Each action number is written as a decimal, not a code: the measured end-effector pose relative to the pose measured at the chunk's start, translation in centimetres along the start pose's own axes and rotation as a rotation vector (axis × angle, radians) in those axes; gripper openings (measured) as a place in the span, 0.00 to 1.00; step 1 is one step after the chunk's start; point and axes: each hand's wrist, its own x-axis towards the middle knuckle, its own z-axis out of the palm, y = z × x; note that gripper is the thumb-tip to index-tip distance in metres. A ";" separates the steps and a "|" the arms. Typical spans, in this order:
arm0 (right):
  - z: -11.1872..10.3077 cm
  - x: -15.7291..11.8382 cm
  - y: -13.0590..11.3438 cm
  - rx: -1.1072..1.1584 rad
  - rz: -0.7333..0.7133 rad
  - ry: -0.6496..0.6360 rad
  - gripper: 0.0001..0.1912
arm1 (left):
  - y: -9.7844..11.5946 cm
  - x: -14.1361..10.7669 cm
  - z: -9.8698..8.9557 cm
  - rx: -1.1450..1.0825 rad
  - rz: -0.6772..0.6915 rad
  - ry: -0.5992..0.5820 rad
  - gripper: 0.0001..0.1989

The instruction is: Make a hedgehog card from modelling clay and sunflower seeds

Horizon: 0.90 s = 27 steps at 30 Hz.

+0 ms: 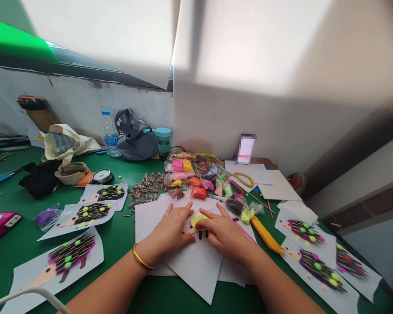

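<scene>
A flat yellow piece of modelling clay (197, 221) lies on a white sheet of paper (199, 274) in front of me, with a pale pointed snout at its left and small dark legs below. My left hand (172, 227) rests on the paper at the left of it, fingers spread, the thumb close to the snout. Lying over the clay's right side, my right hand (224, 233) touches it with its fingertips, fingers apart. Part of the clay is hidden under these fingers. Striped sunflower seeds (147, 186) are heaped beyond my left hand.
Bagged coloured clay (196, 181) is piled at the back, near yellow-handled scissors (244, 178). A yellow cutter-like tool (267, 235) lies right. Finished seed hedgehogs on paper (74, 255) lie on both sides. A water bottle (110, 137) and a grey-blue bag (136, 141) stand by the wall.
</scene>
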 end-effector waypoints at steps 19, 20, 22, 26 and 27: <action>0.1 0.1 -0.3 0.022 -0.038 -0.046 0.24 | -0.3 0.1 0.3 0.011 0.011 0.015 0.44; 0.1 0.0 -0.2 0.022 -0.035 -0.036 0.25 | -0.3 0.1 0.3 0.010 0.009 0.012 0.43; 0.0 -0.1 0.1 0.015 -0.013 0.004 0.25 | -0.1 0.1 0.2 0.007 -0.002 0.003 0.44; -0.1 -0.2 0.6 -0.022 0.033 0.070 0.24 | 0.2 0.1 -0.1 -0.001 -0.018 -0.006 0.44; -0.1 -0.2 0.6 -0.027 0.029 0.063 0.24 | 0.3 0.1 -0.1 -0.002 -0.017 -0.006 0.44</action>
